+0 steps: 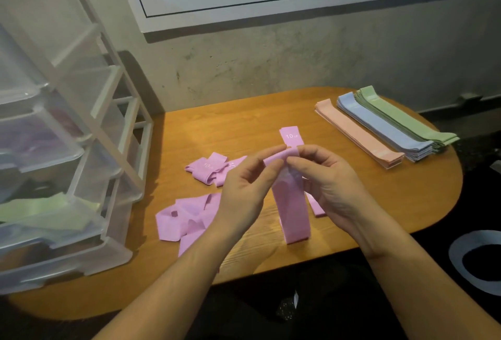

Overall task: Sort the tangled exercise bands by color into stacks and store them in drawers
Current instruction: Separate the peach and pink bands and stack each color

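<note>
From the head cam, both your hands are pinching the top fold of 1 flat pink rubbery exercise band (294,206): left hand (245,190) and right hand (329,182) gripping it, the loop hanging down between them onto the oval wooden table (379,204). It looks light, floppy and stretchy, probably a bit clingy, so I'd grab it near the ends and smooth it flat. More tangled pink bands (184,217) sit just left of your left hand. One behind your fingers reads "10". The wall board says "有氧训练:".
</note>
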